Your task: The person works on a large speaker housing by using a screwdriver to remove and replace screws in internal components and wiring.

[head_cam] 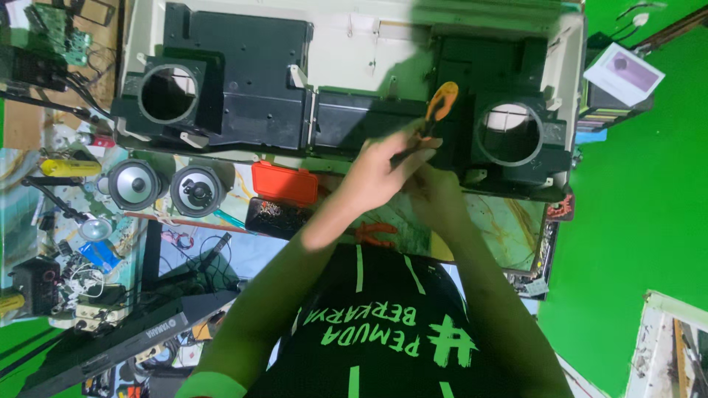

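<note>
Green walls and a green floor surround a cluttered workbench point(516, 228) carrying a large opened speaker cabinet point(346, 81) with black inner panels and two round cut-outs, one at each end. The left hand point(380, 173) is closed around a screwdriver with an orange-and-black handle point(440, 107); the handle projects above the fist, and its long axis runs diagonally from the fist up toward the black panel beside the right-hand cut-out point(509, 133). The tip is hidden behind the fingers, so contact with the panel cannot be confirmed. The right hand point(435, 195) lies just beside and slightly below the left, touching it; whether its fingers hold anything cannot be told. Two loose speaker drivers point(166, 186), an orange case point(284, 182) and orange-handled pliers point(376, 234) rest on the bench well left of and below the hands.
</note>
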